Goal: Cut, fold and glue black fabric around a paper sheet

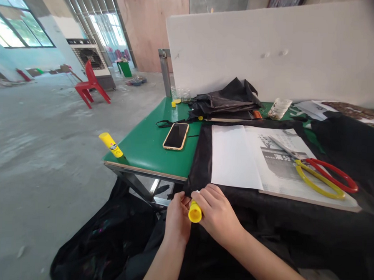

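Note:
My right hand (214,214) is closed round a yellow glue stick tube (195,213), its round end facing me. Beside it, at the table's front edge, my left hand (178,217) has its fingers curled at the corner of the black cloth (204,157); its fingertips are partly hidden, so its grip is unclear. On the cloth lies an open book (236,157) with a blank white page on the left and a printed side on the right. Scissors (321,176) with one red and one yellow handle rest on the printed side.
A phone (176,136) lies on the green table (143,142). A second yellow glue tube (111,145) stands at the left corner. Folded black fabric (226,100) and a clear cup (279,109) are farther back, before a white board (273,52). A red chair (91,85) stands beyond.

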Motion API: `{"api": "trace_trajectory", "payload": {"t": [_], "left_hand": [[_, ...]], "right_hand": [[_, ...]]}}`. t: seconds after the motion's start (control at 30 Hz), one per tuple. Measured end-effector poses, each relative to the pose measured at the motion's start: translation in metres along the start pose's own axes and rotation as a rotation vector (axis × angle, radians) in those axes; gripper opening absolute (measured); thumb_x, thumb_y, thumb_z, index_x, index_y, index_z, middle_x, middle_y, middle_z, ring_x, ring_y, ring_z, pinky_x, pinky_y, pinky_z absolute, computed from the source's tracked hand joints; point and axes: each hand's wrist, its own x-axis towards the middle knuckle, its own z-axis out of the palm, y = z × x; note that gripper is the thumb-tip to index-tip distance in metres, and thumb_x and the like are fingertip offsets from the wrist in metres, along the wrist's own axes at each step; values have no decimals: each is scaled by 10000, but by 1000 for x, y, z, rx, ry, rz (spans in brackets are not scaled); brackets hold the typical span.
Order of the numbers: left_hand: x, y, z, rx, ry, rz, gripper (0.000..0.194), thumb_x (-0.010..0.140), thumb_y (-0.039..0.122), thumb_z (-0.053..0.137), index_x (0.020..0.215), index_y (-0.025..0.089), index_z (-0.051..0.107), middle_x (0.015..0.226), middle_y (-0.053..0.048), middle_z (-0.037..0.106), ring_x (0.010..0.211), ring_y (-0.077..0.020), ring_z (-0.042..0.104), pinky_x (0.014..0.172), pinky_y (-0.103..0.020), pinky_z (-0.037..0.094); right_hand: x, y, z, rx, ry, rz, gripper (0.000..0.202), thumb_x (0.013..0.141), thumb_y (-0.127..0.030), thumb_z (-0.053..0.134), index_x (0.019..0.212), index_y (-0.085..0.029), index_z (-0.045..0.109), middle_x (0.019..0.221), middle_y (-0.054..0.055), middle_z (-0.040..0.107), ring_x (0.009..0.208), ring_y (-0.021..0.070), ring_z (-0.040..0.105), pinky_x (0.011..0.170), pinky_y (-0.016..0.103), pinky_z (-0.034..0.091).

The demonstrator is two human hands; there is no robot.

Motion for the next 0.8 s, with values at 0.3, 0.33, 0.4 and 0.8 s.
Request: {"api": "trace_trajectory", "payload": {"t": [0.3,0.33,0.4,0.8], "left_hand": [[3,9,7,-82,-51,-140,115,792,146,459,786,122,571,761,-102,673,690,-179,664,718,-330,539],[3,8,6,-86,-53,-141,118,794,145,456,794,121,571,782,-108,674,715,-185,667,723,-333,541],[2,7,6,-95,-70,-139,117,798,146,452,798,124,566,815,-110,673,748,-192,668,729,-339,542],[-6,2,7,-104,-62,-114,120,782,123,476,681,133,538,638,-59,639,613,-163,650,699,-324,551]], "right_hand": [[-27,19,-25,114,239,174,128,745,-141,564,848,-196,513,666,4,526,627,152,476,644,322,441],[-27,16,-29,149,288,206,142,734,-141,580,838,-204,506,665,-2,530,625,148,481,631,315,440],[-23,10,-35,206,356,233,183,731,-137,595,874,-212,508,694,0,551,649,152,501,640,316,446],[-13,21,-13,80,48,264,140,843,-223,520,978,-188,518,796,39,584,757,193,539,750,360,424]]}}
